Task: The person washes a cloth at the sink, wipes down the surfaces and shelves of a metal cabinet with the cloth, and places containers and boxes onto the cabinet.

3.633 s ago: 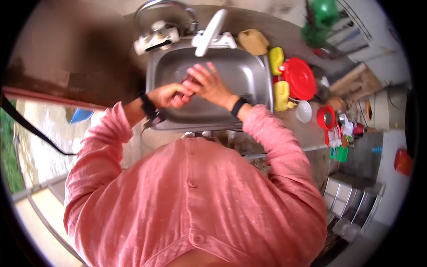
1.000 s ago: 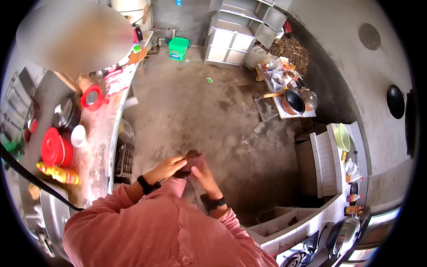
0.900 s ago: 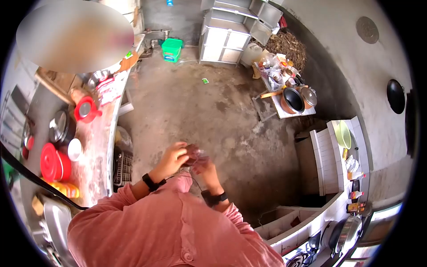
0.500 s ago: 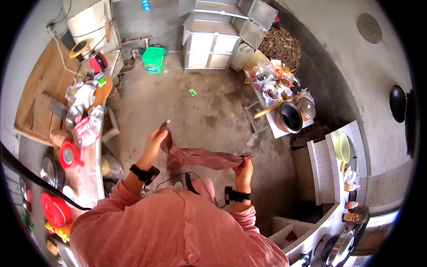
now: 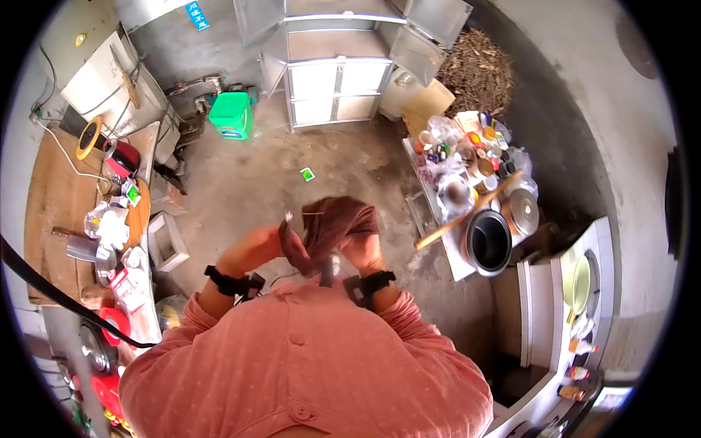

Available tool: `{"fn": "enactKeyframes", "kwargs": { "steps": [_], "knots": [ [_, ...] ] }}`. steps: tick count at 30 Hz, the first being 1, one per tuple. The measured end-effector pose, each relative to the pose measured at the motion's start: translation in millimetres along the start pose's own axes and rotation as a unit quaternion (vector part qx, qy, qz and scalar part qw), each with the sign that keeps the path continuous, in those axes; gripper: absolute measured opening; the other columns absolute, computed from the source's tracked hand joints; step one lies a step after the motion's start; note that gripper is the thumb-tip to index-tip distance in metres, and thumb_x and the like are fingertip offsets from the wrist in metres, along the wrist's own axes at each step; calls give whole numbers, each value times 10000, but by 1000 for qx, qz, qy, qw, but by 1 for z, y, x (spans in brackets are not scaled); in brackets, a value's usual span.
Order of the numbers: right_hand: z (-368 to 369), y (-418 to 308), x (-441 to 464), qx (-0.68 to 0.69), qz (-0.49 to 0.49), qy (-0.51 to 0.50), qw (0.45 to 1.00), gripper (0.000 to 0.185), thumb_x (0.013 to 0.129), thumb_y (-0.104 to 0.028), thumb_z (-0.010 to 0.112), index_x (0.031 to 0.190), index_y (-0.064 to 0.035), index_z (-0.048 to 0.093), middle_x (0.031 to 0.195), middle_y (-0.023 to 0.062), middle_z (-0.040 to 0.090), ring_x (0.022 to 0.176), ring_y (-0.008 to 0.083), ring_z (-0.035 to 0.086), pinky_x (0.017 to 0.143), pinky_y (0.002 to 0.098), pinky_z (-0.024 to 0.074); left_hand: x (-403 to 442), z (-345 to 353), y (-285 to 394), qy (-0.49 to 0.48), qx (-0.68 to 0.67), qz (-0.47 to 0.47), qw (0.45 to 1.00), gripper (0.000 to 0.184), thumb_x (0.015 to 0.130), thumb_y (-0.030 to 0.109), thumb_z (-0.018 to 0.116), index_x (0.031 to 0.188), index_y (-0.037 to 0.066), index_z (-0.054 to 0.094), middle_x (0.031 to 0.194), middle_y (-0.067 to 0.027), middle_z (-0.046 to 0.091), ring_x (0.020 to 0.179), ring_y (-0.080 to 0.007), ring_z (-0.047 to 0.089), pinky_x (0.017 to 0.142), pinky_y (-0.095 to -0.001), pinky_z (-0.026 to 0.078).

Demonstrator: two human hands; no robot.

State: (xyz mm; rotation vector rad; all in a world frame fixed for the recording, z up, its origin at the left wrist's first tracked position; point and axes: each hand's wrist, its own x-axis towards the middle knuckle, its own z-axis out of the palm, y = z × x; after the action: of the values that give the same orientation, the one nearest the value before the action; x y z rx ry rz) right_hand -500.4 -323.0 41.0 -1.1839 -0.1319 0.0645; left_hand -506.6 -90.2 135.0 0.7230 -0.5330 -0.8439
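A dark reddish-brown cloth [image 5: 337, 221] hangs in front of my chest, bunched and folded over on itself. On its left side, my left hand [image 5: 257, 247] is closed on a narrow hanging end of the cloth. My right hand [image 5: 361, 252] grips the cloth from below on the other side, its fingers partly hidden behind the fabric. A small pale tip sticks up by the left end; I cannot make out what it is. Both wrists wear black straps.
A metal cabinet [image 5: 339, 91] with open upper doors stands ahead, a green bucket [image 5: 231, 115] to its left. The right-hand table bears a black pot [image 5: 488, 243], a wooden stick [image 5: 467, 212] and jars. A cluttered wooden table [image 5: 58, 212] stands left, a tiled counter [image 5: 544, 314] right.
The cloth was stretched wide between my hands; now it is gathered and folded. Both hands have come closer together, and the camera view has shifted slightly.
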Motion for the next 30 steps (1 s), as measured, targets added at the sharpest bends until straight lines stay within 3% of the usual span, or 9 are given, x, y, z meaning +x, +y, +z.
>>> {"fn": "enactKeyframes", "kwargs": {
  "steps": [4, 7, 10, 16, 18, 22, 27, 29, 30],
  "knots": [
    [5, -34, 95, -105, -38, -97, 989, 296, 793, -58, 558, 1081, -22, 499, 1107, 87, 534, 1044, 187, 482, 887, 296, 385, 23, -65, 23, 284, 255, -15, 924, 591, 908, 462, 291, 1238, -15, 404, 1190, -143, 498, 1127, -242, 448, 971, -381, 303],
    [6, -25, 144, 210, 113, -123, 963, 290, 878, -196, 467, 1129, -50, 464, 1138, 74, 493, 1041, 165, 456, 890, 297, 379, 49, -145, -5, 352, 129, 16, 927, 593, 913, 459, 278, 1241, -22, 392, 1210, -118, 485, 1132, -229, 443, 988, -373, 288],
    [-3, -13, 206, 333, 196, -259, 885, 324, 917, -276, 384, 1135, -49, 461, 1128, 77, 491, 1029, 164, 459, 880, 293, 386, 99, -164, 16, 312, 16, -17, 950, 450, 914, 306, 387, 1227, -18, 406, 1209, -94, 476, 1098, -194, 460, 959, -336, 335],
    [-125, 62, 279, -8, 227, -30, 973, 381, 881, -331, 458, 1070, -4, 513, 1050, 40, 534, 954, 111, 478, 801, 248, 399, 171, -258, 55, 394, -35, -36, 918, 477, 831, 163, 560, 1241, -5, 381, 1137, -104, 505, 1019, -172, 498, 862, -302, 416],
    [-138, 66, 291, 18, 309, 16, 951, 391, 878, -321, 467, 1095, 2, 509, 1064, 38, 533, 969, 98, 472, 804, 236, 396, 185, -286, 68, 366, 265, -163, 877, 557, 751, 119, 625, 1251, 56, 386, 1046, -94, 523, 920, -163, 511, 767, -287, 435],
    [-148, 41, 330, 1, 342, 74, 937, 373, 876, -248, 464, 1126, 28, 489, 1096, 56, 531, 1026, 113, 465, 859, 249, 381, 224, -349, 86, 331, 407, -227, 821, 473, 669, 51, 610, 1120, 76, 473, 825, -66, 516, 759, -154, 489, 673, -277, 419],
    [-186, 56, 381, 298, 258, 149, 907, 356, 881, -207, 455, 1163, 9, 468, 1137, 86, 514, 1059, 163, 463, 919, 313, 361, 296, -411, 89, 366, 220, -169, 889, 321, 680, 123, 633, 979, 39, 553, 894, -100, 540, 821, -189, 519, 725, -288, 422],
    [-184, 35, 413, 248, 248, 160, 923, 364, 851, -146, 500, 1193, -30, 455, 1163, 98, 493, 1063, 196, 467, 908, 354, 373, 323, -412, 105, 228, 543, -153, 794, 269, 725, 100, 602, 981, 31, 562, 996, -136, 514, 870, -228, 523, 712, -320, 433],
    [-179, 26, 428, -61, 254, 78, 962, 309, 789, -56, 536, 1097, -67, 522, 1128, 121, 503, 1043, 263, 477, 880, 374, 385, 334, -415, 111, 193, 588, -237, 749, 282, 700, 121, 638, 952, 16, 565, 1052, -170, 467, 956, -322, 482, 785, -378, 412]
  ]
}}
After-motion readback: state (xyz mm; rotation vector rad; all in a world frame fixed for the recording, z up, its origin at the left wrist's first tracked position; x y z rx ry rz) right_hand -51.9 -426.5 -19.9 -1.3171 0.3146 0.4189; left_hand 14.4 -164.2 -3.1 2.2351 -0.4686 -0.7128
